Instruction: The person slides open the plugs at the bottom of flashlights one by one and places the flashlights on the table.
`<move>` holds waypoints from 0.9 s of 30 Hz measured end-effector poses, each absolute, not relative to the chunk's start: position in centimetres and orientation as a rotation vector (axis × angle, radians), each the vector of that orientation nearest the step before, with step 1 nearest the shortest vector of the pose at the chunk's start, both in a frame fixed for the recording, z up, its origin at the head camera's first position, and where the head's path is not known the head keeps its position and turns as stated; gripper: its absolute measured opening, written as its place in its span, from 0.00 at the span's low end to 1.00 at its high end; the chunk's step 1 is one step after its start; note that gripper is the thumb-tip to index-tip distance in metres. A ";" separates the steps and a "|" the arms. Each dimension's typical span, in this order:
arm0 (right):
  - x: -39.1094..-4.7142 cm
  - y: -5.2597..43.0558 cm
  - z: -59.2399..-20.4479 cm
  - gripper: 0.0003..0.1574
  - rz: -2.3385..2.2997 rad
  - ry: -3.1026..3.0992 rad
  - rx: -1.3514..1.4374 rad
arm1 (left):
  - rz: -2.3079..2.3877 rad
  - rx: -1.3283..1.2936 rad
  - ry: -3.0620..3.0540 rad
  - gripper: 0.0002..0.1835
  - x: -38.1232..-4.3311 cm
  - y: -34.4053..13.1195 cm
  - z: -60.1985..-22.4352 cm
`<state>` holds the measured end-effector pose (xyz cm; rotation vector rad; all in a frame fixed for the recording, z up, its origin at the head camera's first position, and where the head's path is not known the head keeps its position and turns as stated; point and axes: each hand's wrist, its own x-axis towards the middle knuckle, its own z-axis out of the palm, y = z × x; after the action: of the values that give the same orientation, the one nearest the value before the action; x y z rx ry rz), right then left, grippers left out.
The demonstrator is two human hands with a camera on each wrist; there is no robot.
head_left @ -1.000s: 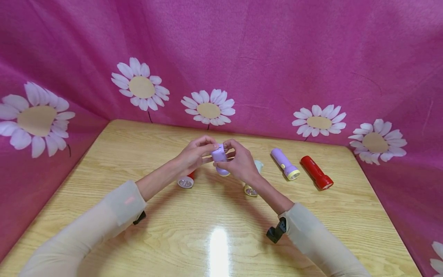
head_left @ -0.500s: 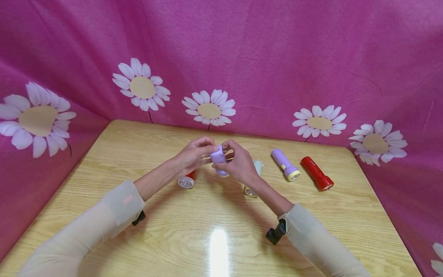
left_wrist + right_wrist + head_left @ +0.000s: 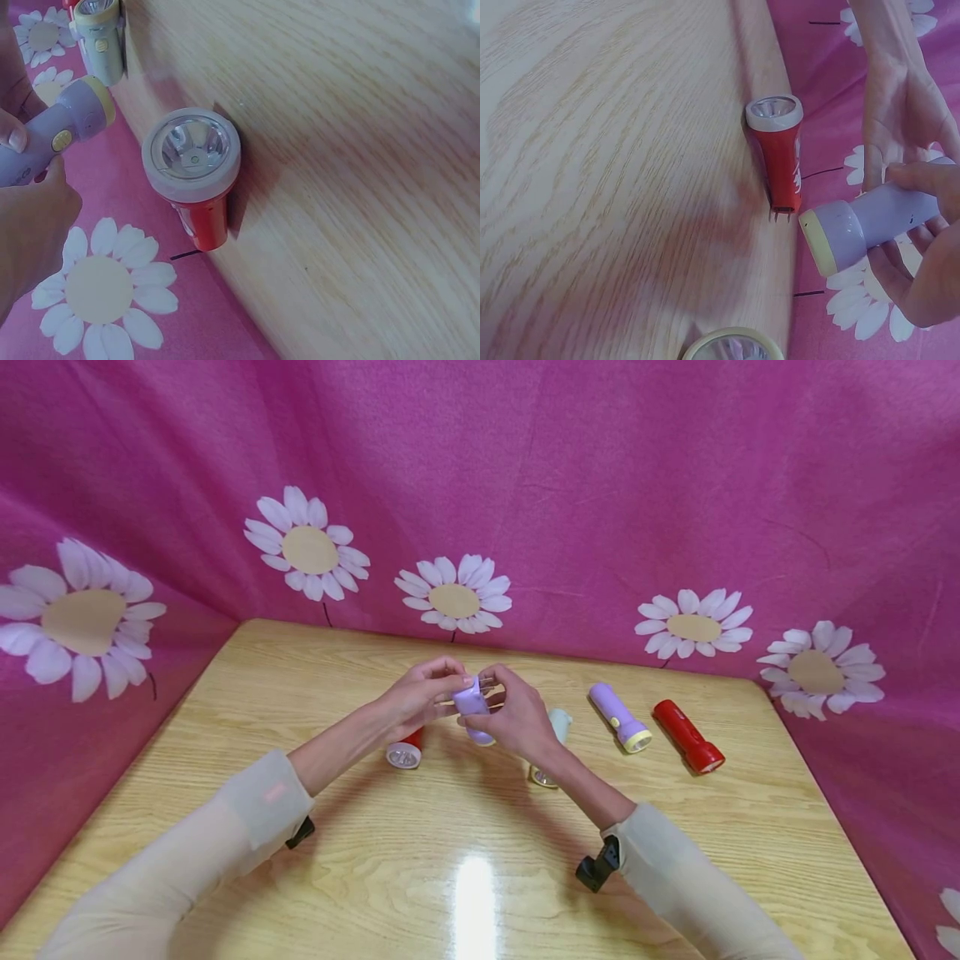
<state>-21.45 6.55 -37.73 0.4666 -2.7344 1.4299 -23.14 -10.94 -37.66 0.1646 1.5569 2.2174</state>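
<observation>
A purple flashlight point(image 3: 471, 702) with a pale yellow head rim is held tilted above the table, its head end lower. My left hand point(image 3: 412, 697) pinches its upper end, thumb against the casing. My right hand point(image 3: 517, 710) holds its body from the other side, the fingers partly hidden behind it. Thin metal prongs show at the upper end, close to the right fingertips. In the left wrist view, a yellow switch point(image 3: 62, 140) is visible on the purple flashlight point(image 3: 45, 139). Below the left hand lies a red flashlight point(image 3: 405, 752) with a white head.
A mint flashlight point(image 3: 560, 722) lies partly behind the right forearm. Farther right on the wooden table point(image 3: 375, 877) lie another purple flashlight point(image 3: 618, 717) and an all-red flashlight point(image 3: 687, 737). A pink daisy-print cloth point(image 3: 570, 510) surrounds the table's back and sides.
The held purple flashlight has shifted slightly left and turned a little, and its prongs have come into sight. Both hands keep their hold on it. The other flashlights stay in place.
</observation>
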 end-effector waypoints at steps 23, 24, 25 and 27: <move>-22.1 6.8 -37.7 0.28 1.758 -2.655 0.354 | 2.111 0.300 1.746 0.21 -23.0 -10.6 -37.0; -22.1 6.8 -37.7 0.28 1.761 -2.654 0.352 | 2.106 0.301 1.758 0.21 -23.0 -10.6 -37.0; -22.1 6.8 -37.7 0.28 1.761 -2.654 0.348 | 2.102 0.298 1.770 0.22 -23.1 -10.7 -37.0; -22.1 6.7 -37.7 0.28 1.755 -2.653 0.346 | 2.097 0.287 1.803 0.22 -23.1 -10.7 -37.0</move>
<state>-22.09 6.71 -37.72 0.3458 -2.6526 1.7555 -23.06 -10.69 -37.02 0.2874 1.8031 2.0969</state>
